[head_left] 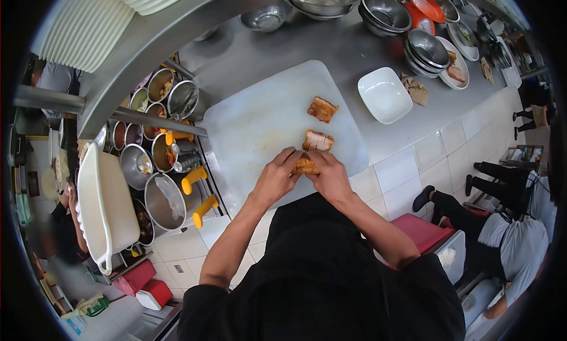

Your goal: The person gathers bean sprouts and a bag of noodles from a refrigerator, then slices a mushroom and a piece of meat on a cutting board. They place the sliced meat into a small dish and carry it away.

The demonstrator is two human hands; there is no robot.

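Near the front edge of a white cutting board (236, 105), both my hands close on one browned piece of roast pork belly (304, 165). My left hand (276, 175) grips its left side, and my right hand (331, 177) grips the right, fingers bent around it. Just beyond my fingertips lies a second pork belly piece (318, 141), its pale cut side showing score lines. Farther back on the board rests a third pork belly piece (323, 109) with a dark golden crust. My fingers partly cover the held piece.
A white square bowl (385, 95) stands right of the board. Stacked metal bowls (426, 49) and a plate with meat (463, 69) sit beyond it. To the left are metal ingredient pots (165, 202) and yellow handles (204, 211). A person (520, 240) is at the right.
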